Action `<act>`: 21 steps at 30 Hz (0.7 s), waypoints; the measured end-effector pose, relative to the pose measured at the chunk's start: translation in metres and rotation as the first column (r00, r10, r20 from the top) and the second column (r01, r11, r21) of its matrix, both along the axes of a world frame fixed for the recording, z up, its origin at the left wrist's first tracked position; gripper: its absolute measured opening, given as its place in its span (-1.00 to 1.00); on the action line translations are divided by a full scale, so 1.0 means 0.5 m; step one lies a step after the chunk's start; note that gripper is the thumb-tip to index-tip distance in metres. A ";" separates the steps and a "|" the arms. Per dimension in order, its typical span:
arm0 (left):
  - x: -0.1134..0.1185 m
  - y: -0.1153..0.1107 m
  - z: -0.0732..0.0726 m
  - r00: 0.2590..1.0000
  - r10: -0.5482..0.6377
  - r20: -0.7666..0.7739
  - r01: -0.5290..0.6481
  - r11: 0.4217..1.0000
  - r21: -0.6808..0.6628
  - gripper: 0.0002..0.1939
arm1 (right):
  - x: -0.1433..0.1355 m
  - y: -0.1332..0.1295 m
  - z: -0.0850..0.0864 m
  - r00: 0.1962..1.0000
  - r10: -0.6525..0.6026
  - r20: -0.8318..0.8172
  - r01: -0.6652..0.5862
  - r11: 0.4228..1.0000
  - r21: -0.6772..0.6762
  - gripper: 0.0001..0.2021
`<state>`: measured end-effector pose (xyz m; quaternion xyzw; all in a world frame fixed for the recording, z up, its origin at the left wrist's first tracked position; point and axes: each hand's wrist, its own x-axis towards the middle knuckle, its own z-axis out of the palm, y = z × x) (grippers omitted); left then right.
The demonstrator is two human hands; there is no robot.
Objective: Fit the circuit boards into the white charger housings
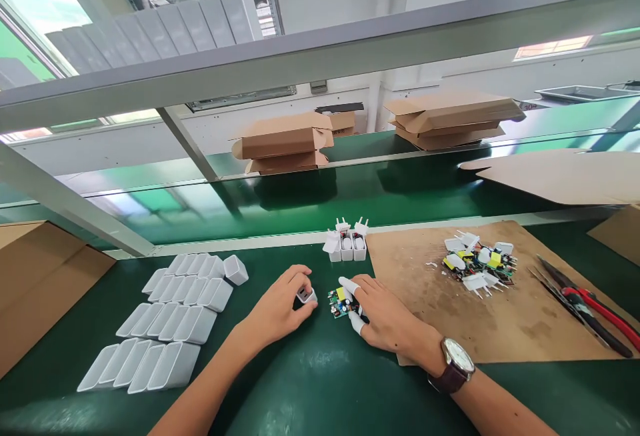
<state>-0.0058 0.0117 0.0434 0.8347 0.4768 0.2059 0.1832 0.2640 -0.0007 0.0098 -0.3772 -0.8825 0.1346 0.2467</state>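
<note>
My left hand is closed round a small white charger housing, with dark port slots showing on its upturned end. To its right, my right hand grips a green circuit board with a yellow component, between thumb and index finger. White finger cots cover those two fingertips. The board's right part is hidden behind my fingers. Just behind both hands stand several white housings with plug pins, their parts sticking out of the tops. Rows of white housings lie on the green table to the left.
On a brown cardboard sheet sits a pile of circuit boards and plug parts. Red-handled pliers and tweezers lie at right. Folded cartons rest beyond the green belt; a cardboard box stands far left.
</note>
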 end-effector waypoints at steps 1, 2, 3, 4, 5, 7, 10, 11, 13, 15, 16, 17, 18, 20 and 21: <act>0.010 0.001 -0.007 0.998 0.019 0.053 -0.018 1.000 -0.010 -0.76 | 0.001 0.002 0.001 1.000 -0.006 -0.021 0.007 0.999 0.032 -0.41; 0.016 0.003 -0.016 0.993 0.048 0.109 -0.046 0.999 -0.020 -0.61 | 0.001 0.003 0.002 0.999 -0.013 -0.044 0.015 0.998 0.066 -0.38; 0.018 0.005 -0.027 0.983 0.084 0.164 -0.079 0.996 -0.034 -0.48 | 0.002 0.005 0.003 0.998 -0.018 -0.067 0.025 0.995 0.099 -0.36; 0.018 0.008 -0.038 0.969 0.120 0.215 -0.111 0.992 -0.054 -0.39 | 0.001 0.006 0.005 0.996 -0.023 -0.087 0.034 0.991 0.128 -0.35; 0.016 0.009 -0.050 0.954 0.153 0.260 -0.136 0.987 -0.082 -0.33 | 0.000 0.007 0.007 0.994 -0.028 -0.103 0.044 0.987 0.154 -0.35; 0.011 0.008 -0.071 0.924 0.193 0.330 -0.148 0.977 -0.156 -0.27 | -0.002 0.007 0.012 0.991 -0.044 -0.126 0.068 0.979 0.190 -0.36; 0.007 0.001 -0.086 0.904 0.212 0.370 -0.140 0.967 -0.213 -0.21 | -0.007 0.004 0.018 0.984 -0.092 -0.155 0.126 0.966 0.225 -0.39; 0.007 -0.002 -0.087 0.906 0.219 0.361 -0.152 0.967 -0.204 -0.21 | -0.008 0.003 0.020 0.980 -0.105 -0.169 0.144 0.961 0.235 -0.39; 0.010 -0.007 -0.088 0.919 0.230 0.321 -0.186 0.969 -0.162 -0.28 | -0.009 0.001 0.023 0.970 -0.117 -0.211 0.172 0.949 0.264 -0.39; 0.013 -0.011 -0.087 0.932 0.224 0.283 -0.197 0.973 -0.123 -0.40 | -0.011 0.000 0.026 0.960 -0.117 -0.253 0.190 0.939 0.287 -0.40; 0.014 -0.013 -0.086 0.939 0.211 0.272 -0.187 0.976 -0.113 -0.41 | -0.011 -0.001 0.027 0.957 -0.117 -0.267 0.197 0.935 0.294 -0.39; 0.014 -0.016 -0.085 0.945 0.195 0.263 -0.171 0.979 -0.111 -0.37 | -0.012 -0.002 0.029 0.952 -0.120 -0.281 0.205 0.933 0.297 -0.39; 0.014 -0.019 -0.083 0.951 0.181 0.252 -0.155 0.981 -0.120 -0.28 | -0.013 -0.003 0.030 0.949 -0.122 -0.290 0.210 0.932 0.295 -0.38; 0.013 -0.023 -0.076 0.964 0.145 0.221 -0.108 0.979 -0.171 -0.06 | -0.014 -0.004 0.031 0.944 -0.118 -0.309 0.209 0.937 0.281 -0.38; 0.013 -0.025 -0.073 0.971 0.120 0.205 -0.079 0.977 -0.198 0.00 | -0.015 -0.005 0.032 0.941 -0.112 -0.320 0.204 0.940 0.272 -0.39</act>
